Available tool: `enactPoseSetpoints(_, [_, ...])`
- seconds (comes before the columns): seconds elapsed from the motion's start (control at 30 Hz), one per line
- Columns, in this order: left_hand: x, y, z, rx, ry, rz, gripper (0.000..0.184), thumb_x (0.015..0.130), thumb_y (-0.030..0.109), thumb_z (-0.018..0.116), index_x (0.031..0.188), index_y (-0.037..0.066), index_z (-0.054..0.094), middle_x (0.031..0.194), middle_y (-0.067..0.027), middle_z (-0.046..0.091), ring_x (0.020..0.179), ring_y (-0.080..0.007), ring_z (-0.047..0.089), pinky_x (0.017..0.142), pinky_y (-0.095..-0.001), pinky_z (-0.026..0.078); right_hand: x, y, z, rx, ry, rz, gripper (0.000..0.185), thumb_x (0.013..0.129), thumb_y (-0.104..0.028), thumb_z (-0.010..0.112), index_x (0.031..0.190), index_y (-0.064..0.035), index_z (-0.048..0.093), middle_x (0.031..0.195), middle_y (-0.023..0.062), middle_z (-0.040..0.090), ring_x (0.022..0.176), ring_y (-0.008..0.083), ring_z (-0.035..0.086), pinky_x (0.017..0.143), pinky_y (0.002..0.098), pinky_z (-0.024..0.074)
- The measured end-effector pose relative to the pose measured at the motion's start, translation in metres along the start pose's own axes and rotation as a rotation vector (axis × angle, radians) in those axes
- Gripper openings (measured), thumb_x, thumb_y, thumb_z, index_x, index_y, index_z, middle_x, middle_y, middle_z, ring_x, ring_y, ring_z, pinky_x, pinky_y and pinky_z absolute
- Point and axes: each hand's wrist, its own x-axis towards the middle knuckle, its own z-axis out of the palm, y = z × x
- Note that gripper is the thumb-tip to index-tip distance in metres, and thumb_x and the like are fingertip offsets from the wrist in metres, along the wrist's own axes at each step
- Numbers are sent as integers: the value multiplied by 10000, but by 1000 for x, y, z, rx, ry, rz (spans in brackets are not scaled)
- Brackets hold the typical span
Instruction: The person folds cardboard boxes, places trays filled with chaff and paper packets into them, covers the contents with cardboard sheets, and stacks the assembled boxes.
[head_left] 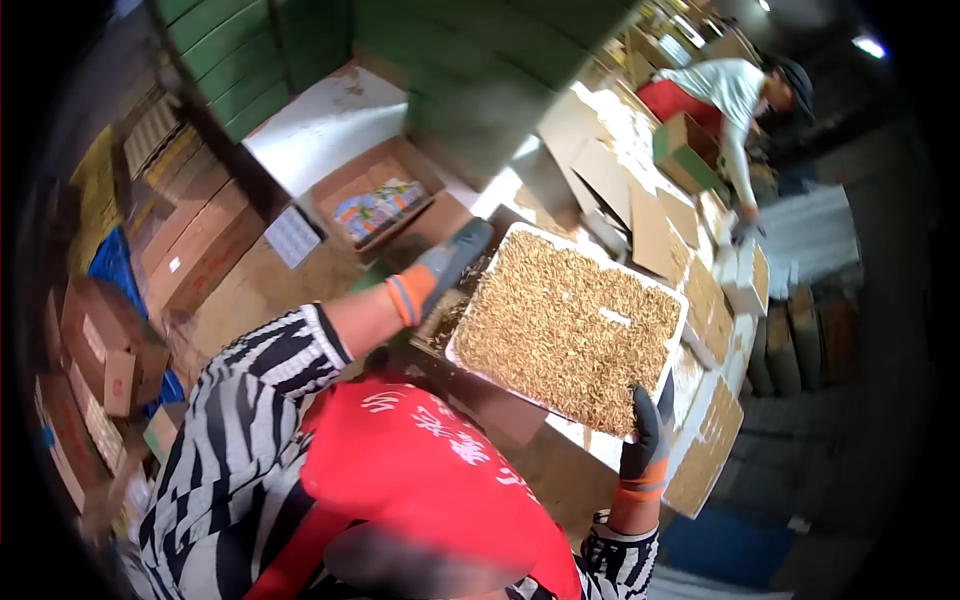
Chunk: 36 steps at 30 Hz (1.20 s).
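A shallow white tray [575,325], filled with small golden-brown bits like grain or mealworms, is in front of me. My right hand [645,435], in a dark glove with an orange cuff, grips its near right corner, thumb over the rim. My left hand [452,268], gloved the same way, is beside the tray's far left corner. Its fingers look straight, and I see nothing held in them; whether they touch the rim I cannot tell. Beneath the tray's left edge, more of the brown bits [437,328] show. A small white piece [615,317] lies on the fill.
More filled trays [705,455] stand along the right. Cardboard flaps [625,205] lie beyond the tray. An open carton [375,195] with colourful packets is at the far left. Stacked cartons [205,245] stand left. A co-worker [715,95] bends over at the upper right.
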Motion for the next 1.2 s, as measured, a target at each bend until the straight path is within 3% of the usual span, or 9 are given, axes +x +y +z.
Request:
enactPoseSetpoints(0.1, [37, -48, -61, -643, -70, -140, 435, 1033, 237, 368, 1373, -31, 412, 1371, -86, 465, 1210, -166, 459, 1089, -284, 328, 26, -16, 18, 47, -114, 95, 479, 910, -126, 491, 1358, 28, 418, 1391, 183, 438, 1239, 271, 467, 1024, 346, 369])
enactPoseSetpoints(0.33, [-27, 67, 18, 789, 247, 32, 409, 992, 320, 451, 1236, 14, 573, 1129, -101, 653, 974, -176, 611, 893, -281, 479, 46, 27, 5, -250, -399, 411, 514, 871, -327, 655, 1261, -13, 538, 1042, 122, 678, 891, 158, 629, 775, 292, 493])
enactPoseSetpoints(0.4, [-16, 77, -38, 1428, 431, 476, 305, 931, 224, 495, 1117, 25, 633, 1094, -167, 662, 947, -289, 654, 840, -375, 504, 52, 14, 13, -477, -497, 498, 475, 858, -455, 622, 983, 2, 663, 805, 180, 691, 786, 279, 677, 738, 367, 508])
enactPoseSetpoints(0.47, [-8, 99, -82, 1733, 752, 215, 268, 876, 228, 546, 1082, 77, 628, 1089, -195, 627, 1017, -375, 594, 903, -448, 460, 63, 19, 18, -803, -561, 384, 520, 843, -518, 605, 840, -4, 677, 783, 188, 685, 756, 332, 666, 724, 403, 508])
enactPoseSetpoints(0.6, [0, 122, -140, 2069, 476, -424, 488, 831, 419, 571, 1158, 59, 612, 1235, -220, 576, 1137, -356, 566, 927, -414, 462, 69, 27, 41, -1179, -669, 190, 482, 844, -511, 569, 810, -53, 714, 830, 188, 687, 802, 354, 665, 696, 447, 520])
enactPoseSetpoints(0.67, [29, 90, -291, 2202, 545, -306, 527, 839, 437, 571, 1216, 68, 570, 1222, -205, 588, 1128, -354, 571, 923, -406, 465, 65, 47, 55, -1259, -634, 135, 427, 855, -440, 542, 829, -54, 722, 895, 179, 695, 833, 333, 674, 719, 438, 530])
enactPoseSetpoints(0.93, [-9, 107, -147, 2218, 726, -382, 552, 764, 383, 691, 1204, 89, 532, 1203, -168, 600, 1109, -333, 578, 913, -407, 466, 93, 66, -46, 152, 107, 387, 243, 892, -201, 605, 1079, -56, 659, 754, 47, 652, 672, 82, 618, 517, 235, 479])
enactPoseSetpoints(1.1, [-7, 112, -182, 2064, 767, -131, 473, 741, 381, 728, 1099, 90, 621, 1118, -153, 646, 1050, -322, 608, 887, -406, 473, 122, 298, -84, -464, 135, 435, 808, 711, -451, 745, 1320, 6, 473, 1260, 231, 564, 1169, 375, 533, 994, 366, 420])
enactPoseSetpoints(1.2, [-26, 126, -172, 1822, 642, -14, 440, 791, 427, 680, 1054, 75, 664, 1077, -179, 655, 1037, -345, 606, 887, -405, 471, 143, 395, -81, -575, 168, 310, 1059, 597, -443, 830, 1412, 21, 339, 1412, 245, 406, 1275, 382, 427, 1059, 407, 368])
